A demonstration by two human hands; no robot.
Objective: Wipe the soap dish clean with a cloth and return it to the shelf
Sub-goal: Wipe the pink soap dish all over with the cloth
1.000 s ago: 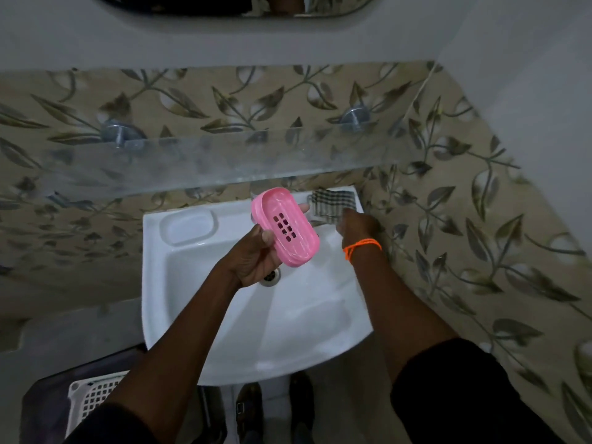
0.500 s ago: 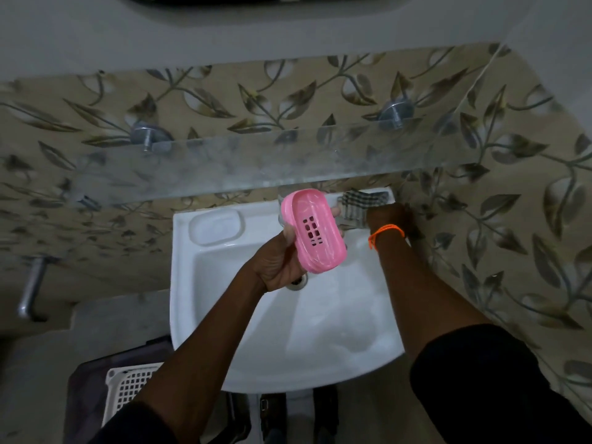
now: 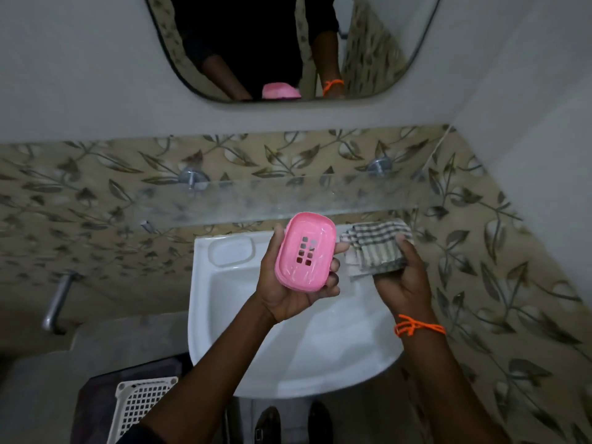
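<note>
A pink plastic soap dish [image 3: 304, 254] with drain holes lies in my left hand [image 3: 290, 294], whose thumb and fingers curl round its edges above the sink. Just to its right, my right hand [image 3: 402, 283] grips a folded checked cloth [image 3: 374, 248], lifted off the sink's back corner. The cloth and dish are a small gap apart. The glass shelf [image 3: 288, 195] runs along the leaf-patterned wall directly behind and above both hands, with nothing on it.
A white sink [image 3: 320, 354] lies under my hands, with a moulded soap recess [image 3: 232, 251] at its back left. A mirror [image 3: 288, 46] hangs above. A white perforated basket [image 3: 141, 402] stands low left, and a metal pipe [image 3: 57, 302] sticks out at the left wall.
My right hand has picked the cloth up off the sink corner and brought it beside the dish. The camera has tilted up, bringing the mirror into sight.
</note>
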